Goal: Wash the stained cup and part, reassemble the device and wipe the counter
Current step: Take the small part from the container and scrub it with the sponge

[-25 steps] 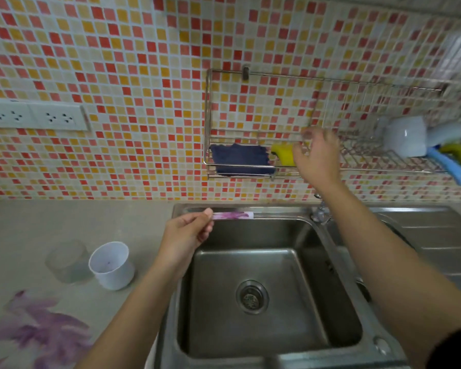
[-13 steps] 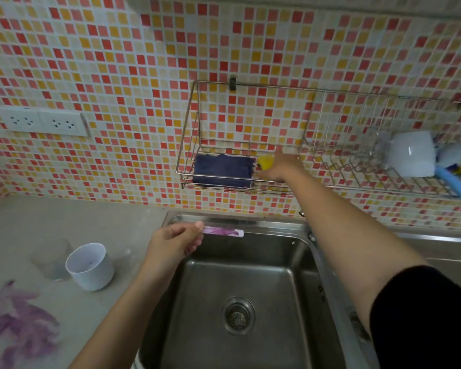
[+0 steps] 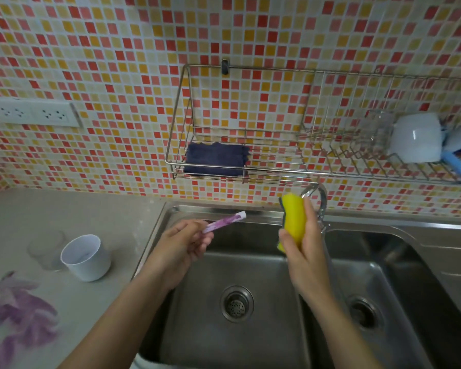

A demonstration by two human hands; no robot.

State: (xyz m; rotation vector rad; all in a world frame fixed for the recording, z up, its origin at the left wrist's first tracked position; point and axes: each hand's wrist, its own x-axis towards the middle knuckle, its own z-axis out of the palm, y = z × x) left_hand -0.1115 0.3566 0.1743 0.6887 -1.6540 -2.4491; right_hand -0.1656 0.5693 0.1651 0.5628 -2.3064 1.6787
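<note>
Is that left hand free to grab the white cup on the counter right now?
Probably not yet: the left hand pinches the purple-stained part. The white cup stands nearby on the counter with nothing between them, so the path itself looks open.

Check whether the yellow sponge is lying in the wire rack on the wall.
No, the right hand grips the yellow sponge above the sink, below the wire rack.

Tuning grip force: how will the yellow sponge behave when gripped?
Probably soft: the sponge looks pinched in at its middle where the right hand grips it. Likely light, since one hand holds it upright. Its dark scouring side may add friction.
</note>
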